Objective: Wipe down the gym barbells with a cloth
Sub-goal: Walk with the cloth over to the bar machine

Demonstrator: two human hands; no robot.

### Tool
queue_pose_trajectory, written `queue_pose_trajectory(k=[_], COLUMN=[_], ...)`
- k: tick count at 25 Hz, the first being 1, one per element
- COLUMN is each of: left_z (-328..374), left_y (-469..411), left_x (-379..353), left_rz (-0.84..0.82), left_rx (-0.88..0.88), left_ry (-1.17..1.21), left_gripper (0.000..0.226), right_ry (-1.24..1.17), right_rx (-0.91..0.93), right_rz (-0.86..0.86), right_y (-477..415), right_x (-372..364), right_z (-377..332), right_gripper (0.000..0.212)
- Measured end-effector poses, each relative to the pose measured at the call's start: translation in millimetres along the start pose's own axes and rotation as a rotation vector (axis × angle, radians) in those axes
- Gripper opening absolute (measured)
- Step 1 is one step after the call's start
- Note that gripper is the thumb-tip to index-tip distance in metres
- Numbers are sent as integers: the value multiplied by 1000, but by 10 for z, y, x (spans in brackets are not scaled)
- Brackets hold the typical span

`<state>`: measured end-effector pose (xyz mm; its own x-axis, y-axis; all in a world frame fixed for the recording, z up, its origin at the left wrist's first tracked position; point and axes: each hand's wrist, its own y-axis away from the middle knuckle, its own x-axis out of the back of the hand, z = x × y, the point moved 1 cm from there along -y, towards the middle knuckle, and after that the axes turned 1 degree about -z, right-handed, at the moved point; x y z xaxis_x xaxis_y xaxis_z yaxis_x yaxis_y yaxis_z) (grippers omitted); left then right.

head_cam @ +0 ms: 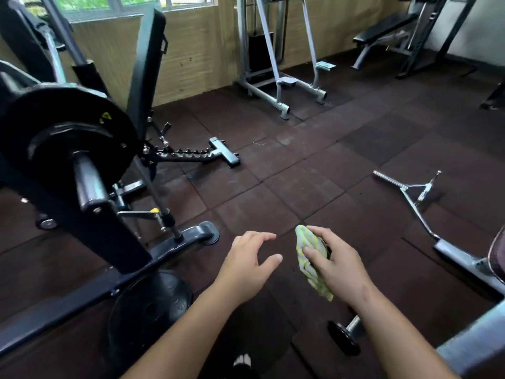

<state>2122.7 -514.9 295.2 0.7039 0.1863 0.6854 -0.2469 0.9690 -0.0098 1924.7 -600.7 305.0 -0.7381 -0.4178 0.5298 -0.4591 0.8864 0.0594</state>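
My right hand [334, 266] grips a bunched green-and-white striped cloth [310, 258] over the dark floor. My left hand [250, 265] hovers just to its left, empty, with fingers spread. A loaded barbell end [87, 181] with a black weight plate [68, 129] rests on a rack at the left, well apart from both hands. Under my right forearm a small dumbbell [345, 333] lies on the floor, partly hidden.
A black plate [149, 313] lies flat by the rack's base bar [169, 247]. An adjustable bench [147, 69] stands behind the rack. A metal handle bar [410, 198] lies at the right, a grey machine frame [276, 86] and another bench [382, 31] at the back.
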Motion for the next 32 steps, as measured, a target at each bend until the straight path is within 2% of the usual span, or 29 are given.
queue_pose_trajectory(k=[6,18,26,32], left_z=[-270,-765,-1133,-1191], left_y=[-1408,-3951,-5431,-6515], left_x=[43,649,735,1054], left_rz=[11,58,130,260], left_rx=[-25,-29,89,220], left_ry=[44,57,34,20], left_gripper=[40,42,42,40], right_ry=[27,75,89,47], right_rx=[-31,38,93,181], right_rz=[17,-9,-147,-279], right_y=[-1338,-4120,-5942,-7400], right_x=[74,-37,-21,17], right_z=[89,-378,-193,-430], right_gripper=[38,40,39,38])
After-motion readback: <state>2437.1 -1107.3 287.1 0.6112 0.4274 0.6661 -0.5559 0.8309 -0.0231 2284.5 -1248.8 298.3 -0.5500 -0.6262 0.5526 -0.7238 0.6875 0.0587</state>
